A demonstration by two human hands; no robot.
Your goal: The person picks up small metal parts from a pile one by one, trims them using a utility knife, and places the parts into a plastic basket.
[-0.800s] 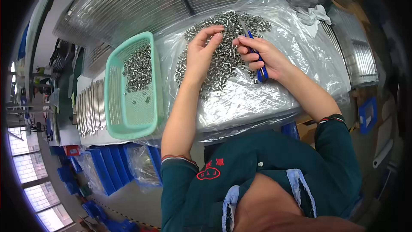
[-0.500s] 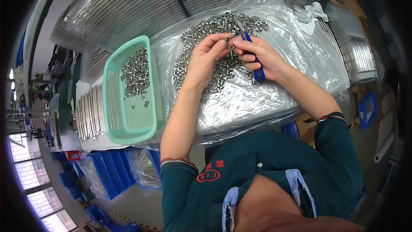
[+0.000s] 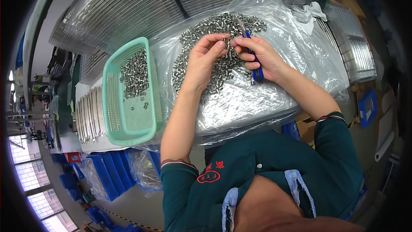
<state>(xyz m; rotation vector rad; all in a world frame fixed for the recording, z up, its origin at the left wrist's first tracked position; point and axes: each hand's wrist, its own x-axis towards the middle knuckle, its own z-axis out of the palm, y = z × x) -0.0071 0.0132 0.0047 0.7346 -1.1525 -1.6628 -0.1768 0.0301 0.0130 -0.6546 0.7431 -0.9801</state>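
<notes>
My left hand pinches a small metal ring between thumb and fingertips, above a pile of small shiny metal rings. Close beside it, my right hand has its fingers wrapped round a blue-handled tool with a narrow, pointed metal tip that slants away from me. The exact kind of tool cannot be made out. The fingertips of my right hand come right up to the held ring. The pile lies on clear plastic sheeting.
Left of the pile stands a pale green mesh basket with more metal pieces inside. Thin metal rods lie beyond it. Stacked clear ribbed trays line the back. A white cloth lies back right. Blue bins stand below the table edge.
Both hands stay in nearly the same place. The fingers have shifted slightly round the small ring, and the tool in my right hand has turned a little.
</notes>
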